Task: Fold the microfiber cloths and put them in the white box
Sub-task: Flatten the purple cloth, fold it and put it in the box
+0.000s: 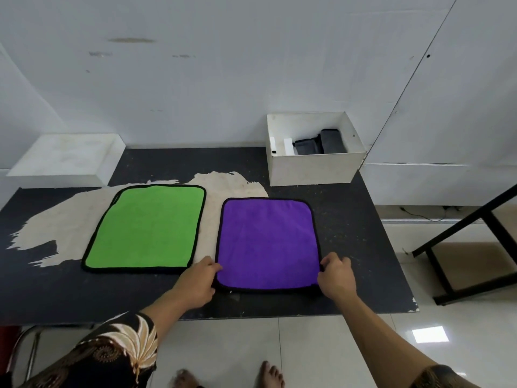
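Observation:
A purple microfiber cloth (pixel 267 242) with a black hem lies flat on the dark table, right of centre. My left hand (pixel 197 284) pinches its near left corner, and my right hand (pixel 337 278) pinches its near right corner. A green cloth (pixel 147 228) with the same black hem lies spread flat to the left, untouched. The white box (pixel 313 169) stands at the table's far right corner, open on top, with dark grey folded cloths (pixel 319 142) inside.
The dark table (pixel 355 233) has a worn pale patch under and around the green cloth. A white box lid (pixel 67 158) rests at the far left. A black metal frame (pixel 470 242) stands right of the table. The wall runs close behind.

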`<control>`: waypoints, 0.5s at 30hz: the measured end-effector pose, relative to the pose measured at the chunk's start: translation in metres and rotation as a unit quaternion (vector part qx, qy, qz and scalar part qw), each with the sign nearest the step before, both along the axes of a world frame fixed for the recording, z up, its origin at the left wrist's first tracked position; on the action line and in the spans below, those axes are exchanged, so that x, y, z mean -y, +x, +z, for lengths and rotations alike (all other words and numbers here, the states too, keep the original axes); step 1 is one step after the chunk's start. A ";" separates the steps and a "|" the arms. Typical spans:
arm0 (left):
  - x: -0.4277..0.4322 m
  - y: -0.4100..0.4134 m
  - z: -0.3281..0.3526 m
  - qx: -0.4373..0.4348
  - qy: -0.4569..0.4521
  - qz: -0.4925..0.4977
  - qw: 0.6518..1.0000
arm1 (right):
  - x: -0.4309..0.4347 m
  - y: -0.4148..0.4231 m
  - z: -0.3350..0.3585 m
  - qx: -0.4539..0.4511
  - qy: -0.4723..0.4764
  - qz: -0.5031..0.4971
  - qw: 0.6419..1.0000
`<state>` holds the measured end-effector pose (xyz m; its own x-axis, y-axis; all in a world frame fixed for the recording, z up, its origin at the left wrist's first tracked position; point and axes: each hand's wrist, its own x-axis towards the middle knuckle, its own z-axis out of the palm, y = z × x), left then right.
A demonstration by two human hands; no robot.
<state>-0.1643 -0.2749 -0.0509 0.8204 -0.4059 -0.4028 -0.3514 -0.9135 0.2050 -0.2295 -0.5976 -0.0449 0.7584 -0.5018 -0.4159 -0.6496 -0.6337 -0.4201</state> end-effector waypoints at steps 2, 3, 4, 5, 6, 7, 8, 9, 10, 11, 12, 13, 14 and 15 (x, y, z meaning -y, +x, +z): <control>-0.002 -0.001 0.000 0.060 0.031 -0.028 0.997 | -0.011 -0.005 0.001 0.016 -0.112 0.095 0.989; -0.002 0.000 -0.001 0.087 0.044 -0.049 0.994 | -0.017 -0.007 -0.001 0.035 -0.152 0.150 0.976; -0.001 -0.001 -0.002 0.106 0.056 -0.074 0.990 | -0.022 -0.009 -0.003 0.046 -0.169 0.202 0.964; 0.000 -0.002 -0.004 0.118 0.064 -0.104 0.985 | -0.027 -0.012 -0.006 0.043 -0.173 0.249 0.952; 0.002 -0.003 -0.005 0.121 0.070 -0.136 0.981 | -0.031 -0.014 -0.010 0.031 -0.172 0.290 0.941; 0.004 -0.005 -0.008 0.119 0.072 -0.163 0.977 | -0.034 -0.017 -0.014 0.016 -0.172 0.318 0.932; 0.005 -0.007 -0.010 0.112 0.072 -0.178 0.975 | -0.036 -0.020 -0.017 0.006 -0.172 0.331 0.928; 0.006 -0.008 -0.012 0.106 0.071 -0.180 0.975 | -0.037 -0.022 -0.019 0.005 -0.173 0.335 0.926; 0.006 -0.009 -0.013 0.106 0.068 -0.177 0.976 | -0.037 -0.023 -0.019 0.007 -0.174 0.337 0.925; 0.006 -0.009 -0.014 0.107 0.070 -0.171 0.977 | -0.036 -0.024 -0.020 0.004 -0.177 0.344 0.922; 0.006 -0.010 -0.015 0.107 0.077 -0.171 0.976 | -0.035 -0.024 -0.020 0.000 -0.180 0.355 0.917; 0.007 -0.010 -0.014 0.104 0.088 -0.174 0.975 | -0.033 -0.023 -0.019 -0.001 -0.183 0.362 0.914; 0.008 -0.011 -0.014 0.107 0.095 -0.176 0.974 | -0.031 -0.023 -0.019 -0.002 -0.188 0.366 0.912; 0.010 -0.013 -0.013 0.109 0.100 -0.174 0.974 | -0.029 -0.022 -0.018 -0.001 -0.193 0.366 0.911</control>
<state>-0.1769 -0.2844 -0.0643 0.7220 -0.6064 -0.3331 -0.6621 -0.7453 -0.0785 -0.2518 -0.5687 -0.0633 0.9481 0.0286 -0.3168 0.0051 -0.9972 -0.0748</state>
